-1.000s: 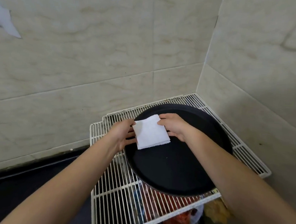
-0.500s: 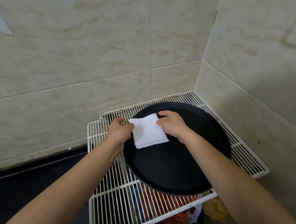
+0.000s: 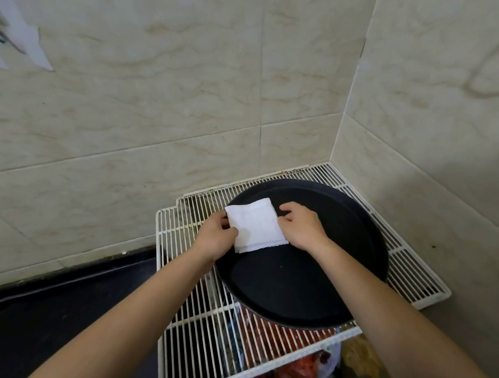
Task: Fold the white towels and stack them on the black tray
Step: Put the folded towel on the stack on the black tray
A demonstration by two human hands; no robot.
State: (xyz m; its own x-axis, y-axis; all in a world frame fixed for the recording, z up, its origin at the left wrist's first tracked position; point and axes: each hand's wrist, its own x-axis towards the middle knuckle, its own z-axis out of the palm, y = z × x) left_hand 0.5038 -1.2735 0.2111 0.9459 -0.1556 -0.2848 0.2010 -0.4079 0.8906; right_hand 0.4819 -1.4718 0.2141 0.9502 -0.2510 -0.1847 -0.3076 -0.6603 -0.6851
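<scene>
A small folded white towel lies on the far left part of the round black tray. My left hand grips the towel's left edge, with the thumb on top of the cloth. My right hand holds the towel's right edge with curled fingers. Both hands keep the towel low over the tray floor; I cannot tell whether it rests fully flat. No other towel is visible.
The tray sits on a white wire rack in a corner of beige tiled walls. Red and orange bags show below the rack. A dark countertop lies to the left.
Both hands shifted the towel slightly toward the tray's far left rim, still holding it by its two sides.
</scene>
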